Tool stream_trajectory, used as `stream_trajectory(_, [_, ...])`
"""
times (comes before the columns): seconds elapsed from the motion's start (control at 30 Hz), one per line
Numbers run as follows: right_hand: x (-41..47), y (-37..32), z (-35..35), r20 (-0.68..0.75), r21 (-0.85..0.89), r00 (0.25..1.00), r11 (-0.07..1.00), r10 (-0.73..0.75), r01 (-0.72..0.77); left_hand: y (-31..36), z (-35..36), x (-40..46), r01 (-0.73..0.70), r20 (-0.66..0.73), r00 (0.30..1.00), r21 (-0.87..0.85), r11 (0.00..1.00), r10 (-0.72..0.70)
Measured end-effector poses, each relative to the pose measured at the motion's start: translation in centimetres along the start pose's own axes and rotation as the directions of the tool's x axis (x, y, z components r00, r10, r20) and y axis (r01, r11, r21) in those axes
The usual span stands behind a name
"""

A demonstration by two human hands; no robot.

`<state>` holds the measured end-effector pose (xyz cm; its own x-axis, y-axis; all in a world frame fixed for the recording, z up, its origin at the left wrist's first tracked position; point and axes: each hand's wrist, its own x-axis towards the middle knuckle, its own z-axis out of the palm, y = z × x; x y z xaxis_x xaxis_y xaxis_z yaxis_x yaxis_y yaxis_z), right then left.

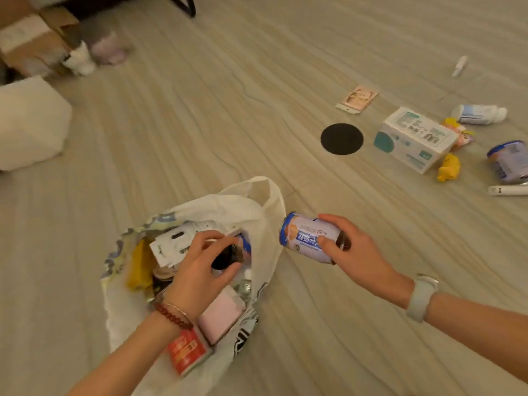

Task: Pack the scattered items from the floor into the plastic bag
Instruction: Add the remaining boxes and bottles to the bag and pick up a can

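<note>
A white plastic bag (251, 207) lies open on the floor, holding a pink box (221, 314), a red packet (187, 351), a white card and yellow wrapping. My left hand (200, 270) reaches into the bag's mouth, closed around a dark-ended can (228, 257). My right hand (351, 250) grips a blue and white can (307, 237) on its side, just right of the bag. At the right, scattered on the floor: a white and teal box (414, 140), a black disc (342, 138), a pink card (357, 100), a bottle (480, 114), another can (510, 161).
Yellow toys (449, 168) and a white pen-like tube (507, 190) lie by the teal box, a small white tube (459, 65) farther back. A white cushion (28, 121) and cardboard boxes (31, 41) sit at the left. A black stand leg (185, 5) is at the top.
</note>
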<state>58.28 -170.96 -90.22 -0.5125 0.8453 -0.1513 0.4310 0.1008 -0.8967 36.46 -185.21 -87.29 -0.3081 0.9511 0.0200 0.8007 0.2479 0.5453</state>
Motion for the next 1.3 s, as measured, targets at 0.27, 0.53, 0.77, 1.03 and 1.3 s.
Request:
stream_trajectory(0.27, [-0.4,-2.4,8.9,0.596,-0.27,0.797,0.911,-0.096,0.312,-8.2,2.9,-7.8,0.199,0.044,0.973,0.339,0.919,-0.227])
stream_trajectory(0.53, [0.0,-1.1,15.8,0.701,-0.286,0.674,0.775,-0.232,0.564,-10.4,3.2,-8.6,0.335,-0.058,0.942,0.241,0.911,-0.331])
stream_trajectory(0.77, [2.2,-0.3,17.6,0.726,-0.533,0.596,0.267,-0.344,0.803,-10.4,3.4,-8.3,0.344,-0.06,0.938,0.28,0.896,-0.341])
stream_trajectory(1.03, [3.3,0.3,14.3,0.771,-0.441,0.458,0.148,-0.443,0.885,-7.5,3.7,-9.9,0.183,-0.041,0.983,0.287,0.94,-0.179])
stream_trajectory(1.3, [4.4,2.2,9.9,0.854,-0.493,0.432,-0.185,-0.29,0.85,-4.8,8.2,-10.0,0.011,0.421,0.878,0.457,0.889,-0.227])
